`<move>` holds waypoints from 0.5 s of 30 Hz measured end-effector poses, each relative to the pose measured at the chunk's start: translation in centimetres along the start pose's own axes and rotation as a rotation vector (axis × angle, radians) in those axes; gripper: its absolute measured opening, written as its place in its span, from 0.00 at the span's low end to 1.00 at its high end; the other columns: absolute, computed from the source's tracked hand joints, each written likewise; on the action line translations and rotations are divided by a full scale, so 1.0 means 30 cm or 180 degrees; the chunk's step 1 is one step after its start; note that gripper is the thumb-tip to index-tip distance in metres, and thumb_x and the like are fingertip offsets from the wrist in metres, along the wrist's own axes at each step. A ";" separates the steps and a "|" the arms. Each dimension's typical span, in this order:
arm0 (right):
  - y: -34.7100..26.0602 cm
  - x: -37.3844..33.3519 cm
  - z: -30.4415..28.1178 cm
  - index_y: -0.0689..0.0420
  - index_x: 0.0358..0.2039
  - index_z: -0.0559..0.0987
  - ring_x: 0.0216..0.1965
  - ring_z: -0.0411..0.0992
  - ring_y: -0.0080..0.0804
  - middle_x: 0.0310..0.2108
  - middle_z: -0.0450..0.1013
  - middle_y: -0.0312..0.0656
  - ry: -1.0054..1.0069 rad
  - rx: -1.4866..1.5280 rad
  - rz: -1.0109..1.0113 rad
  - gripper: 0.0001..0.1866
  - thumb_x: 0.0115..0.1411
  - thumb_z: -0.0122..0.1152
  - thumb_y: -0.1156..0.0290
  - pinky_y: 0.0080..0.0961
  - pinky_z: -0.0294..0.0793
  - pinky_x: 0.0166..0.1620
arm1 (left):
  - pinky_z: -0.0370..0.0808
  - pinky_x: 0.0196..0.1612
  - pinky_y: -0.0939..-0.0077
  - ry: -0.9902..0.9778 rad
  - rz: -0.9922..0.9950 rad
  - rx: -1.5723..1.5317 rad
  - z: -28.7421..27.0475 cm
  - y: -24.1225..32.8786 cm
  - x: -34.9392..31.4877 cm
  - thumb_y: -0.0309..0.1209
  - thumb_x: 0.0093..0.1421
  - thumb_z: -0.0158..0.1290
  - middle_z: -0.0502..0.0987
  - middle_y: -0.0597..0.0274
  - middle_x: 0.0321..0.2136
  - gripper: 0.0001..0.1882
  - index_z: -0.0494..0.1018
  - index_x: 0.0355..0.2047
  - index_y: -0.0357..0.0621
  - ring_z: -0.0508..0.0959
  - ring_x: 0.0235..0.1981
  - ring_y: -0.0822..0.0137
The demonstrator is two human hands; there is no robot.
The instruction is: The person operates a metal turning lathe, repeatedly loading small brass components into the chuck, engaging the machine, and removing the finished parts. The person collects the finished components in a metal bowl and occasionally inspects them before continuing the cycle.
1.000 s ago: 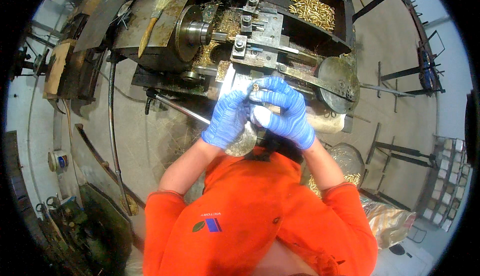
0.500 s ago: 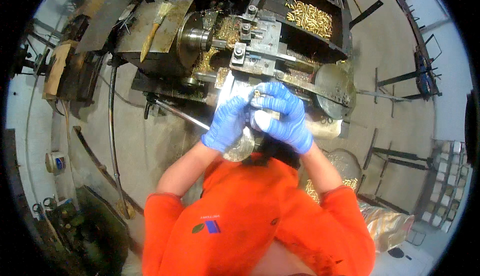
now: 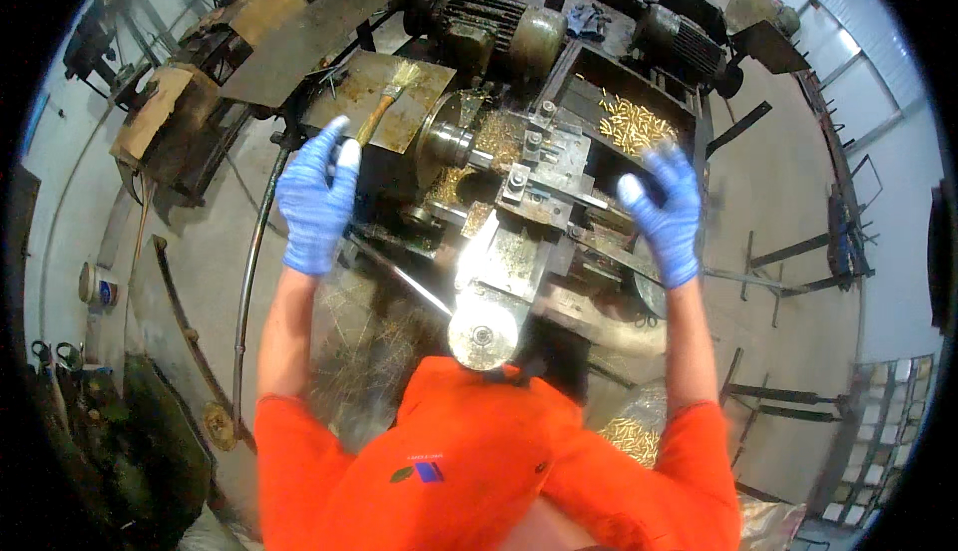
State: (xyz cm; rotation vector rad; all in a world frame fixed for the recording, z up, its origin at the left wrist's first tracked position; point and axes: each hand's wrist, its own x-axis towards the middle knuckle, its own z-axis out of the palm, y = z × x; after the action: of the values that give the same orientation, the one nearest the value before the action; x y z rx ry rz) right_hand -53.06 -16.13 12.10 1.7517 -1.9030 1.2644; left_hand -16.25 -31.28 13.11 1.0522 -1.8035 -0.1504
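Note:
My left hand (image 3: 315,202), in a blue glove with pale fingertips, is raised at the left of the machine. Its fingers are apart with nothing between them, close to the handle end of a brush (image 3: 377,117). That brush lies on a stained metal plate (image 3: 329,102), its pale bristles pointing away from me. My right hand (image 3: 667,214), gloved the same way, is open over the machine's right side. Its fingertips overlap the near edge of a heap of small brass pieces (image 3: 634,122) in view; I see nothing held.
Between my hands stand a lathe chuck (image 3: 454,142) and a steel tool block (image 3: 544,177) amid brass chips. A dark metal tray (image 3: 571,77) holds the brass heap. Close to my body is a round metal disc (image 3: 483,335). More brass pieces (image 3: 631,439) lie in a container by my right arm.
My hands were together at the middle, fingers around a small brass piece. They have parted, left hand toward the brush, right hand toward the tray. The view has tilted up.

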 end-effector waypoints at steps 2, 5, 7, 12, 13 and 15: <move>-0.078 -0.071 0.031 0.55 0.42 0.77 0.51 0.65 0.43 0.49 0.67 0.50 -0.0234 0.0459 0.0049 0.23 0.43 0.70 0.65 0.32 0.65 0.53 | 0.70 0.27 0.71 -0.0226 -0.0085 0.0329 0.018 -0.005 0.041 0.38 0.56 0.53 0.74 0.59 0.24 0.19 0.72 0.47 0.47 0.73 0.20 0.64; -0.128 -0.214 0.085 0.57 0.40 0.77 0.49 0.66 0.45 0.48 0.67 0.52 -0.0664 0.0689 0.0229 0.23 0.43 0.69 0.62 0.35 0.66 0.51 | 0.70 0.27 0.63 -0.0608 0.0497 0.1424 0.088 -0.097 0.032 0.44 0.56 0.51 0.74 0.55 0.26 0.20 0.72 0.47 0.53 0.75 0.23 0.56; -0.125 -0.303 0.090 0.57 0.39 0.78 0.47 0.67 0.46 0.46 0.69 0.51 -0.0801 0.0621 0.0288 0.22 0.43 0.69 0.62 0.35 0.67 0.50 | 0.71 0.28 0.64 -0.0486 0.0556 0.1093 0.098 -0.121 -0.002 0.41 0.57 0.50 0.75 0.55 0.28 0.19 0.71 0.47 0.51 0.76 0.24 0.55; -0.079 -0.424 0.043 0.58 0.35 0.79 0.44 0.70 0.45 0.43 0.71 0.50 -0.0660 0.0676 0.0763 0.18 0.43 0.69 0.64 0.34 0.68 0.48 | 0.72 0.29 0.65 -0.0284 0.0523 0.0715 0.110 -0.076 -0.010 0.40 0.58 0.49 0.77 0.53 0.29 0.18 0.72 0.47 0.49 0.77 0.24 0.55; -0.073 -0.427 0.035 0.58 0.34 0.79 0.43 0.70 0.45 0.43 0.72 0.50 -0.0637 0.0760 0.0823 0.17 0.43 0.69 0.65 0.34 0.69 0.47 | 0.72 0.28 0.64 -0.0339 0.0528 0.0712 0.123 -0.080 -0.008 0.40 0.58 0.49 0.76 0.53 0.28 0.18 0.72 0.47 0.49 0.77 0.24 0.56; -0.063 -0.439 0.031 0.58 0.34 0.79 0.42 0.71 0.44 0.42 0.72 0.49 -0.0545 0.0881 0.0852 0.15 0.43 0.68 0.68 0.33 0.70 0.46 | 0.72 0.29 0.64 -0.0536 0.0505 0.1090 0.116 -0.095 -0.012 0.39 0.58 0.48 0.77 0.53 0.27 0.18 0.72 0.47 0.49 0.77 0.24 0.56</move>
State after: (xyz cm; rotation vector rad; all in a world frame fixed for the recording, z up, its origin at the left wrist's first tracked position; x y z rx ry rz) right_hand -47.90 -7.70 3.16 1.8329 -2.2092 1.5835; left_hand -17.32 -33.98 9.65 1.1532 -2.1069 0.1778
